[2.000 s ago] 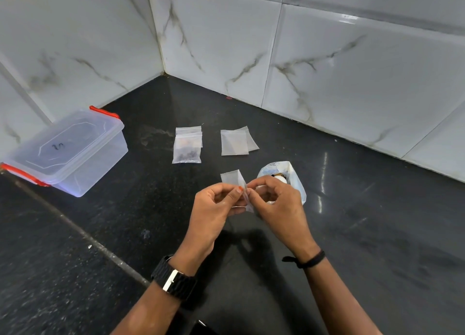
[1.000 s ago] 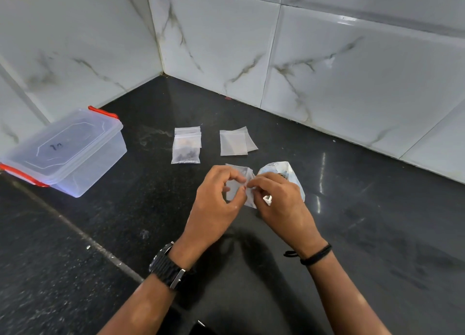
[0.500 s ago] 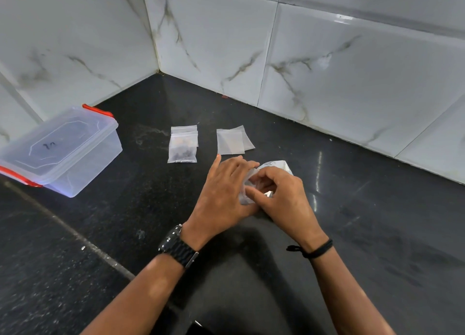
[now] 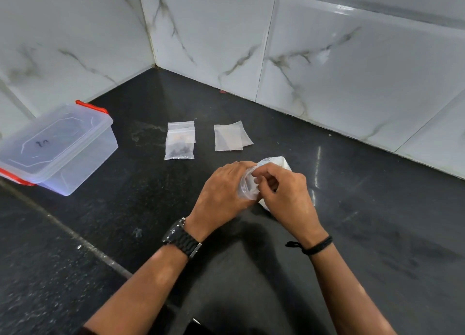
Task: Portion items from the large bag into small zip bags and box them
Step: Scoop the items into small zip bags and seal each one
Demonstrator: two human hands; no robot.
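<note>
Two hands in view, both low over the black tabletop at centre frame. Left hand with fingers curled round the mouth of one small zip bag, holding it rounded open; right hand with fingers bent and pinched together at that same mouth, thumb tip hidden inside the bag. One large bag of white plastic directly behind and under the hands, touching them, mostly covered (only its far top and a lower edge near the right palm exposed); contents not discernible. Filled small bags lying flat, farther back and to the left: apparently two, overlapped, the front one with dark items at its bottom; exact count hard to confirm because of the overlap. Empty small bags just to the right of those, two sheets, one partly beneath the other. One clear plastic box at far left, lid on, red clips at both ends, near end cut off by the frame edge; dark marking on the lid illegible. One black wristwatch on the left wrist, one black cord band on the right wrist. Marble-patterned wall tiles behind the tabletop, meeting in one corner. Dark object at the bottom frame edge between the forearms, cut off and unidentifiable.
</note>
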